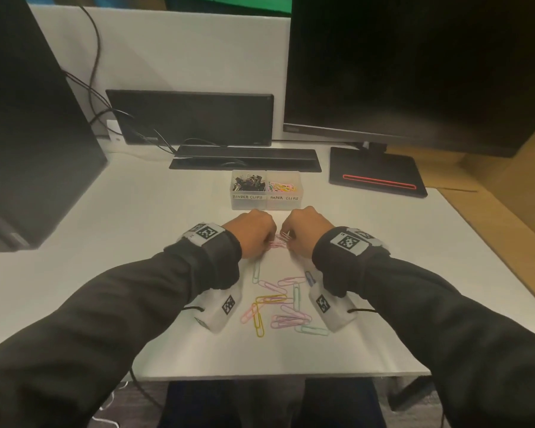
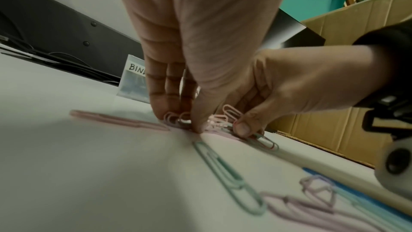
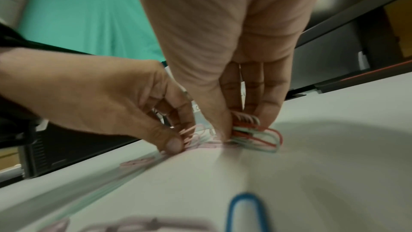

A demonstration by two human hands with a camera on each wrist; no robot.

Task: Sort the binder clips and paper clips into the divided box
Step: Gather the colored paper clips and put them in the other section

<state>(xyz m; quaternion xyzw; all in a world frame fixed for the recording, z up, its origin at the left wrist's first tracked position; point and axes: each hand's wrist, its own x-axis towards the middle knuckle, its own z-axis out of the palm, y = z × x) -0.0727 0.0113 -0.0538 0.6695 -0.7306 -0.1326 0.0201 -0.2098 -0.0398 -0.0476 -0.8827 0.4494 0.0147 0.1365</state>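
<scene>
A clear divided box (image 1: 248,204) stands ahead of my hands; its left half, labelled binder clips, holds black clips (image 1: 248,183), and its right half holds coloured paper clips (image 1: 282,187). Both hands meet on the white table just in front of it. My left hand (image 1: 267,242) pinches a small bunch of pink paper clips (image 2: 176,117) between thumb and fingers. My right hand (image 1: 291,240) pinches a bunch of red, green and pink paper clips (image 3: 256,132) against the table. Several loose pastel paper clips (image 1: 278,304) lie between my wrists.
A black monitor (image 1: 414,72) on a stand base (image 1: 377,177) is at the back right, a keyboard (image 1: 244,159) behind the box, a dark computer tower (image 1: 28,134) at the left. A cardboard box (image 1: 507,180) borders the right side. The table's front edge (image 1: 275,373) is close.
</scene>
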